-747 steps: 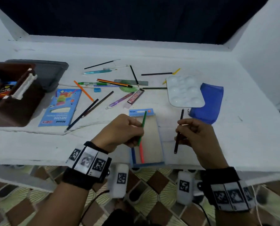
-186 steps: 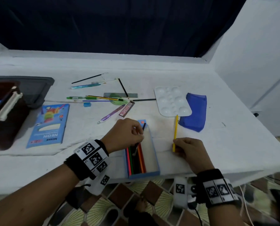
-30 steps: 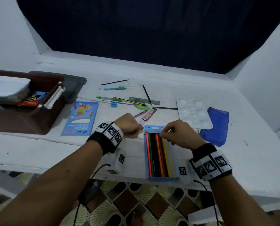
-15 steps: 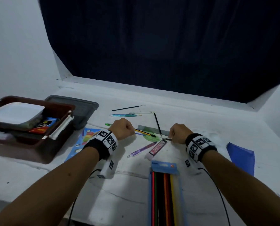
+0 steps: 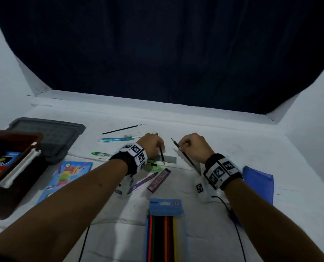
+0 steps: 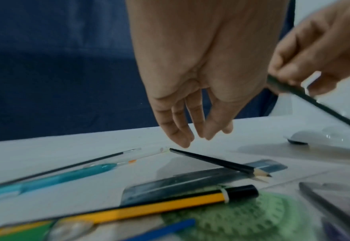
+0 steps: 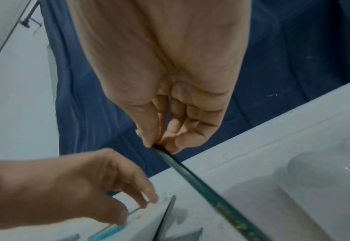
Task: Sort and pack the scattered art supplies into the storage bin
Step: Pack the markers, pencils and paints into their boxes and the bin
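My right hand (image 5: 183, 144) (image 7: 161, 146) pinches a dark green pencil (image 7: 201, 189) (image 5: 187, 160) near its sharpened end and holds it slanted above the table. My left hand (image 5: 153, 146) (image 6: 194, 137) hangs with relaxed fingers, their tips at the blunt far end of a black pencil (image 6: 217, 163) (image 5: 161, 155). That pencil lies with its point on a grey ruler (image 6: 180, 182). The brown storage bin (image 5: 15, 186) stands at the left edge. An open blue box of coloured pencils (image 5: 165, 205) lies near me.
A grey lid (image 5: 49, 133) sits behind the bin. Around the hands lie a teal pen (image 5: 117, 139), a yellow-black pencil (image 6: 149, 210), a green protractor (image 5: 154, 168), a blue booklet (image 5: 66, 176) and a white palette (image 7: 324, 171). A blue pouch (image 5: 257, 184) is at the right.
Both hands left the coloured pencil box and reached forward. The right hand has lifted the dark green pencil off the table. The left hand has shifted right to the black pencil.
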